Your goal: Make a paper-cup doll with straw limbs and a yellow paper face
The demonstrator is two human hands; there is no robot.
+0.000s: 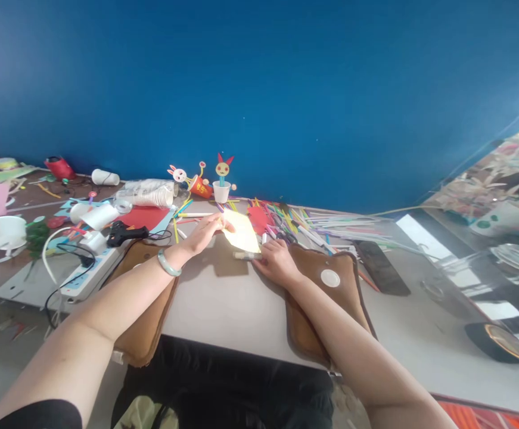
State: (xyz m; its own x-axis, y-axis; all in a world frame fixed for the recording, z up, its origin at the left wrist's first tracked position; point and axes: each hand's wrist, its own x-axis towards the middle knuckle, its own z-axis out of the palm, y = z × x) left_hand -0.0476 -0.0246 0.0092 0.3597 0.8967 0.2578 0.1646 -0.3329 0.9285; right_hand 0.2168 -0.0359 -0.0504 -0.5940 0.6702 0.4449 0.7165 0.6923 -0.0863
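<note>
A sheet of pale yellow paper (240, 231) is held up a little above the table, its upper left edge pinched between the thumb and fingers of my left hand (206, 233). My right hand (277, 261) is closed beside the paper's lower right corner. From its fingers a short, light-coloured, tube-like piece (244, 255) points left under the paper; its kind is too blurred to name. Just behind the paper lies a red paper cut-out (260, 219) among colourful sticks. Two paper-cup figures stand further back, one with a white cup (221, 192), the other with a red cup (200, 187).
Brown cushioned pads (331, 316) lie under both forearms. On the left are a power strip (90, 273), a black glue gun (126, 233) and stacked paper cups (152, 195). To the right lie a dark phone (382, 268) and a round dark container (499, 343). A blue wall (259, 107) closes the back.
</note>
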